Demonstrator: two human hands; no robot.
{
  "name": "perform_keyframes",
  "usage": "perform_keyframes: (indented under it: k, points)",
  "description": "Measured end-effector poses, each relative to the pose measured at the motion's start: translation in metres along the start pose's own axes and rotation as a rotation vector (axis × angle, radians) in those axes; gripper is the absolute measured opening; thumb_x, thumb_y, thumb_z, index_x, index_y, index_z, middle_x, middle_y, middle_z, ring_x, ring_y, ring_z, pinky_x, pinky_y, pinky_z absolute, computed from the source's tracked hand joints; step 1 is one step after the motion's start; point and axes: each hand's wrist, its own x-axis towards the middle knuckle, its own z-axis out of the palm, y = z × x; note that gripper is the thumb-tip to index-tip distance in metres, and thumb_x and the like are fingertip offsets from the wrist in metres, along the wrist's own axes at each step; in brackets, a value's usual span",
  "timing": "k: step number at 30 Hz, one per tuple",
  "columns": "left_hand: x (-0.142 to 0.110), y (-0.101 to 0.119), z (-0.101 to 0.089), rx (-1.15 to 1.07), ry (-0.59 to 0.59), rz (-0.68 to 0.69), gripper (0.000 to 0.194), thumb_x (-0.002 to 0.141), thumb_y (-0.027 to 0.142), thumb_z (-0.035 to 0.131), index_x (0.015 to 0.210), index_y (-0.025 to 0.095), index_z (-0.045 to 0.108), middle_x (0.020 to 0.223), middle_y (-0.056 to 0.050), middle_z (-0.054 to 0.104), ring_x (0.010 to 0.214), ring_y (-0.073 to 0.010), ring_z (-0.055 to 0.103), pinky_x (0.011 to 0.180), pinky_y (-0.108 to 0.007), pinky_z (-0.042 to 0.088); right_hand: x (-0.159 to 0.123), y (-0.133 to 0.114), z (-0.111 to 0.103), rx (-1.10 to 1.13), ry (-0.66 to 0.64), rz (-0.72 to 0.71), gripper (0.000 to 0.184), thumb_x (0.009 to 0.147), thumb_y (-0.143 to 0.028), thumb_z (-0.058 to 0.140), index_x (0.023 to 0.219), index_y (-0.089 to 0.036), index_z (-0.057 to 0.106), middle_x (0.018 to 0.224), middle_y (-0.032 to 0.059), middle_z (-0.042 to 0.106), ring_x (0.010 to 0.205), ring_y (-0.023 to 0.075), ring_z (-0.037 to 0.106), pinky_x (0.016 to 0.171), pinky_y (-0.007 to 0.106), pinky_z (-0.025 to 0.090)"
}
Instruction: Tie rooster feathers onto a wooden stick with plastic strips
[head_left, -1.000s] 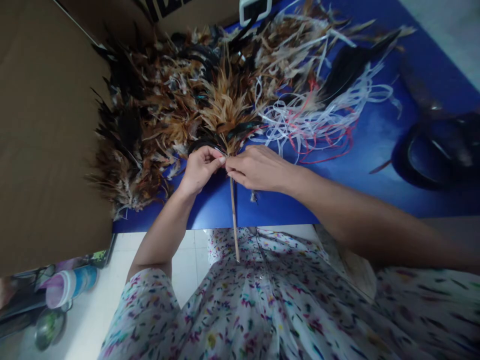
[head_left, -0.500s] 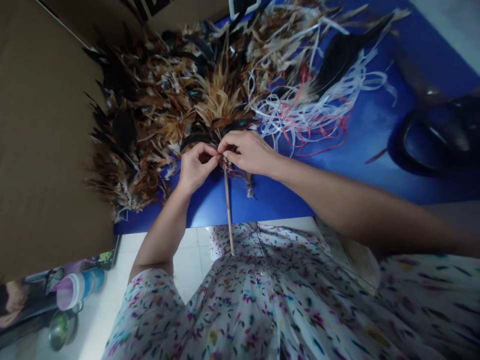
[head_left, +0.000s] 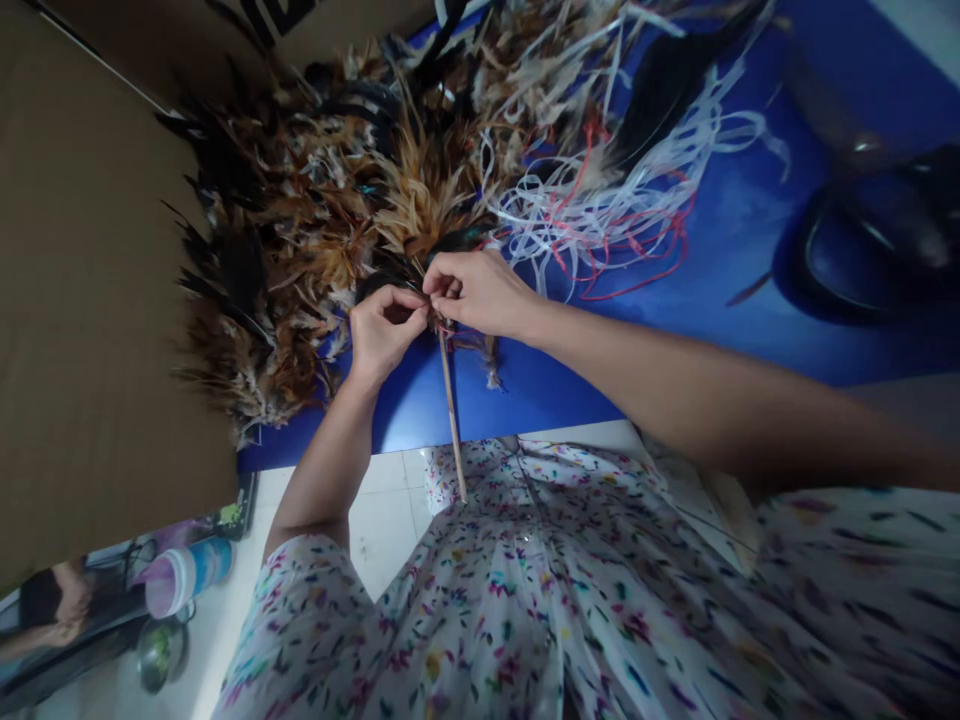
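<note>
A half-feathered duster lies across the near edge of the table, its thin wooden stick (head_left: 452,415) pointing down toward my lap. Golden-brown feathers (head_left: 420,195) fan out from its far end. My left hand (head_left: 386,330) is closed in a pinch, thumb against forefinger, at the spot where feathers meet the stick. Closed too, my right hand (head_left: 480,290) pinches just beside it, the fingertips of both nearly touching. What is between the fingertips is too small to make out. A bit of red thread shows at the binding below them.
Loose brown and black feathers (head_left: 300,240) are heaped behind and left of my hands, beside a cardboard box (head_left: 97,300). White and red strings (head_left: 600,215) lie tangled on the blue tabletop (head_left: 525,395). A black looped object (head_left: 795,270) is at right. Another person's hands (head_left: 71,605) show lower left.
The whole view has shifted slightly. Both hands keep their pinch at the binding, with the fingertips slightly repositioned. More of the other person's hands shows at lower left.
</note>
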Motion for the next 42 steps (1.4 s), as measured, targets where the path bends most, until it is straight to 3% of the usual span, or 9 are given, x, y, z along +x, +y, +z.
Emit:
perform_keyframes:
  k: [5, 19, 28, 34, 42]
  points:
    - [-0.001, -0.001, 0.002, 0.02, 0.012, -0.001, 0.006, 0.072, 0.02, 0.071, 0.073, 0.018, 0.066, 0.074, 0.001, 0.071, 0.067, -0.0107, 0.066, 0.066, -0.023, 0.054, -0.001, -0.001, 0.001, 0.003, 0.03, -0.001, 0.019, 0.073, -0.002, 0.058, 0.084, -0.015, 0.066, 0.076, 0.0002, 0.066, 0.069, 0.0105, 0.059, 0.068, 0.024, 0.046]
    - [-0.003, 0.001, 0.008, 0.193, 0.087, 0.254, 0.006, 0.078, 0.018, 0.066, 0.073, 0.019, 0.063, 0.078, -0.001, 0.072, 0.074, -0.0123, 0.067, 0.068, -0.025, 0.054, 0.001, 0.006, 0.002, 0.125, 0.048, 0.041, 0.019, 0.069, -0.006, 0.059, 0.084, -0.015, 0.066, 0.074, 0.0003, 0.066, 0.067, 0.0105, 0.058, 0.066, 0.024, 0.047]
    - [0.0, -0.012, 0.008, 0.352, 0.049, 0.332, 0.007, 0.079, 0.016, 0.065, 0.075, 0.02, 0.061, 0.083, -0.002, 0.071, 0.082, -0.0143, 0.068, 0.076, -0.029, 0.053, 0.001, 0.008, 0.004, 0.146, 0.072, 0.045, 0.016, 0.068, -0.007, 0.057, 0.079, -0.015, 0.065, 0.072, 0.0002, 0.066, 0.067, 0.0114, 0.059, 0.067, 0.025, 0.046]
    - [0.003, -0.026, 0.008, 0.413, 0.05, 0.495, 0.007, 0.085, 0.016, 0.06, 0.08, 0.02, 0.062, 0.086, -0.004, 0.072, 0.084, -0.014, 0.069, 0.078, -0.028, 0.055, 0.001, 0.005, 0.004, 0.087, 0.08, 0.047, 0.015, 0.067, -0.007, 0.058, 0.078, -0.014, 0.066, 0.074, 0.0013, 0.067, 0.067, 0.0123, 0.059, 0.069, 0.027, 0.045]
    - [0.009, -0.038, -0.004, 0.453, -0.045, 0.574, 0.019, 0.095, 0.029, 0.054, 0.083, 0.019, 0.065, 0.092, -0.009, 0.074, 0.087, -0.0144, 0.071, 0.081, -0.028, 0.057, 0.01, 0.005, 0.003, 0.139, 0.004, 0.084, 0.016, 0.072, -0.006, 0.056, 0.08, -0.015, 0.065, 0.068, -0.0014, 0.064, 0.061, 0.0112, 0.059, 0.064, 0.025, 0.044]
